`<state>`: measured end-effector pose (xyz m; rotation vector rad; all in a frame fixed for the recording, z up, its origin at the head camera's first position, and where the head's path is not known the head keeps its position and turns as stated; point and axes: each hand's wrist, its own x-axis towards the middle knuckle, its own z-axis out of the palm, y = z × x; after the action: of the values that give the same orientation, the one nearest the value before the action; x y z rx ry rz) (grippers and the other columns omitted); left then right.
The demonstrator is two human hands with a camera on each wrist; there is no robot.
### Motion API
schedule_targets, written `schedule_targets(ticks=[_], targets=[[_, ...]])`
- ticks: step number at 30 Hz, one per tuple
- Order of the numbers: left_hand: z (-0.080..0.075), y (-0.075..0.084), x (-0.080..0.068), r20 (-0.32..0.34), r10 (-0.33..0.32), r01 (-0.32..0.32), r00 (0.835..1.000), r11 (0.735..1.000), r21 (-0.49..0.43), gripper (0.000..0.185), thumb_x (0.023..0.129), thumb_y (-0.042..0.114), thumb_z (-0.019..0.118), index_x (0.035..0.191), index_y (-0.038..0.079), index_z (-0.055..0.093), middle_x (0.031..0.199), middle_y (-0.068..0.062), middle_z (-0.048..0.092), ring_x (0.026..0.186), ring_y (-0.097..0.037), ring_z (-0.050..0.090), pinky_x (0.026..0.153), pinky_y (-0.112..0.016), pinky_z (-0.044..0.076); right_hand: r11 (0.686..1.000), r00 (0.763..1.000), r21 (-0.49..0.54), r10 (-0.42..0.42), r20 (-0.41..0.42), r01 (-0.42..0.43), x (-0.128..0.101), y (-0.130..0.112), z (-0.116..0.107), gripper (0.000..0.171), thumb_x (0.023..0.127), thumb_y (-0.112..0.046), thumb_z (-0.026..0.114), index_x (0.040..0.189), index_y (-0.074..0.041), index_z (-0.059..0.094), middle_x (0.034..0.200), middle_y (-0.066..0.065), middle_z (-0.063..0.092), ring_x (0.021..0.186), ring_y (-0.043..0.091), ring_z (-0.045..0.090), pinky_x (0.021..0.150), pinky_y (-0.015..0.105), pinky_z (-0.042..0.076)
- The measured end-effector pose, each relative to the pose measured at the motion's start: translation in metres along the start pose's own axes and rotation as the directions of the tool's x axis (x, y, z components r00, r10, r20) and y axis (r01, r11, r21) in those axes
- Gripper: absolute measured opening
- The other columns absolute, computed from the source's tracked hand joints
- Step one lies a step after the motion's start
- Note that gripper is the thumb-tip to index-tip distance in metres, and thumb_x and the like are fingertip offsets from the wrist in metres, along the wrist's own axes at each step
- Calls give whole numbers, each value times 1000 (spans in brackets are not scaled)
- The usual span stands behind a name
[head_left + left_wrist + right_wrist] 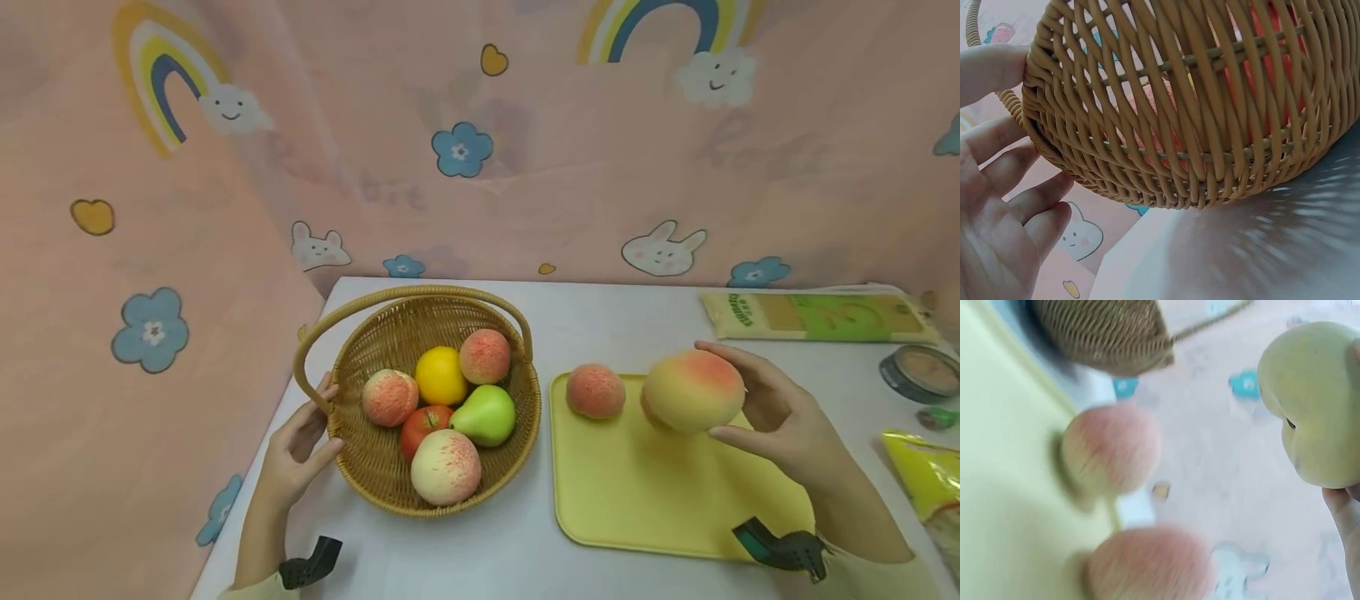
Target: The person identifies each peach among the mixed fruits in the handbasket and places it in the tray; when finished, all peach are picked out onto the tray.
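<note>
1. The big peach (692, 390) was in the right hand (780, 421), up above the yellow tray (660, 500).
2. The fingers (731, 354) curled over the top of the peach and the thumb pressed in from below, so the peach sat between them, out past the palm.
3. In the right wrist view the peach (1316, 403) looked pale yellow, and only a fingertip (1341, 512) showed under it.
4. A small peach (595, 390) lay on the tray's far left corner, just beside the big one.
5. That wrist view was blurry and showed two pink round shapes near the tray's edge; it was too blurry to tell what the second one was.
6. The woven basket (375, 467) stood just left of the tray on the white table (525, 550).
7. The left hand (300, 450) was at the basket's left side, with its fingers spread and quite straight.
8. A fingertip (991, 69) touched the basket's rim (1147, 181) in the left wrist view.
9. In the basket lay three peaches, an orange (441, 375), a red apple (420, 425) and a green pear (486, 414).
10. Some packets (817, 315) lay at the far right of the table.
</note>
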<state>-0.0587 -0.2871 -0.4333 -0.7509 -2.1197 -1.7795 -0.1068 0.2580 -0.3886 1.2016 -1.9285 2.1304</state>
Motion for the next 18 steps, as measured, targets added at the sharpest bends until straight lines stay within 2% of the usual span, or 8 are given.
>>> schedule_targets(ticks=[4,7,11,13,15,16,18], targets=[[0,1,0,-2,-27,27,1000,1000,10,59,77,-23,54,133,-21,36,151,-33,19,141,-16,32,111,-19,31,997,991,-21,67,-116,-70,-24,6,-13,83,67,37,55,140,20,19,150,24,28,136,19,36,106,17,38],[0,0,1,-6,-47,47,999,999,13,59,77,-23,55,133,-20,36,150,-33,19,141,-15,33,110,-19,32,996,976,-32,78,-202,-87,-38,11,-22,82,67,37,53,140,19,21,150,22,31,134,17,39,106,16,37],[-1,-1,0,-8,-48,48,999,999,8,59,77,-23,54,133,-21,36,150,-34,19,140,-15,34,110,-19,33,979,928,-91,144,-343,-185,-53,15,-32,79,71,34,55,142,13,27,148,15,36,132,10,40,105,11,34],[0,-1,0,-5,-41,41,999,999,-5,59,77,-23,54,132,-22,36,150,-34,19,140,-15,33,110,-19,33,947,891,-147,207,-404,-286,-59,17,-37,78,75,29,57,144,6,30,148,9,37,132,4,39,103,6,33],[0,-1,-1,-4,-31,31,1000,999,-16,58,77,-24,54,132,-23,35,149,-35,19,141,-16,33,110,-19,33,893,850,-208,277,-447,-400,-63,19,-42,77,79,22,59,146,-2,31,148,3,36,132,-4,36,101,2,31],[0,-1,-2,-5,-27,27,1000,999,-25,58,76,-24,53,132,-23,35,149,-35,19,141,-17,33,110,-20,33,864,836,-239,302,-458,-443,-66,21,-44,77,80,19,61,147,-5,31,149,0,36,132,-7,34,100,1,31],[0,-1,-2,-8,-27,27,1000,999,-33,58,76,-25,53,132,-23,35,149,-35,19,141,-17,33,110,-20,33,830,812,-254,341,-474,-497,-70,26,-47,77,82,15,62,148,-8,30,149,-3,34,131,-10,32,99,0,30]])
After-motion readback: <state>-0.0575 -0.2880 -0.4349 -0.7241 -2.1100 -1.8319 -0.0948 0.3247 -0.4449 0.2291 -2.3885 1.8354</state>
